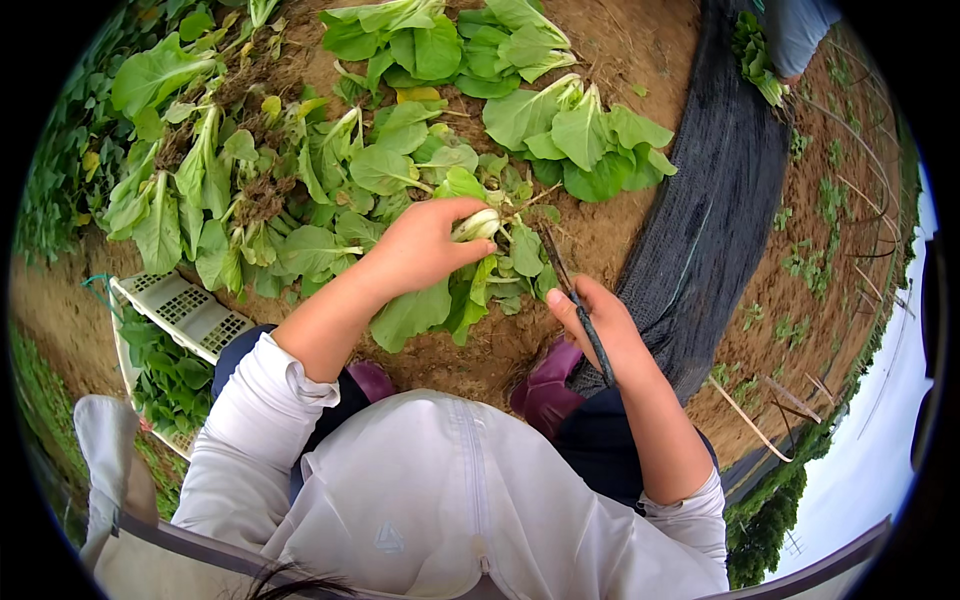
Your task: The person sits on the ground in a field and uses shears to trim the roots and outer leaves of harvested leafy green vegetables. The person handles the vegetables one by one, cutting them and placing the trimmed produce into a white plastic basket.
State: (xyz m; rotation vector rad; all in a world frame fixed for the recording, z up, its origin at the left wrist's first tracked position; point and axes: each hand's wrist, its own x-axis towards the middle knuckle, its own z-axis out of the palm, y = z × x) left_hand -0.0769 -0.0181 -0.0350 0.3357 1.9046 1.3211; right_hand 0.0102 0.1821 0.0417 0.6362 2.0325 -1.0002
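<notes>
My left hand (427, 244) grips a leafy green vegetable by its pale stem base (478, 225), with its broad leaves hanging towards me. My right hand (596, 322) is closed around the dark handle of a knife (559, 262), whose narrow, soiled blade points up and left, close to the root end. Loose leaves (405, 169) lie beneath and beyond my left hand. Bunches of leafy greens (589, 139) rest on the soil further ahead. On the left, uprooted plants (206, 161) lie heaped with soil on their roots.
A pale plastic crate (180, 315) holding greens stands at my left. Black netting (712, 202) runs along the right side, and beyond it are seedling rows (814, 255) and thin hoops. At the top right, another person's arm (799, 34) reaches towards greens (756, 60).
</notes>
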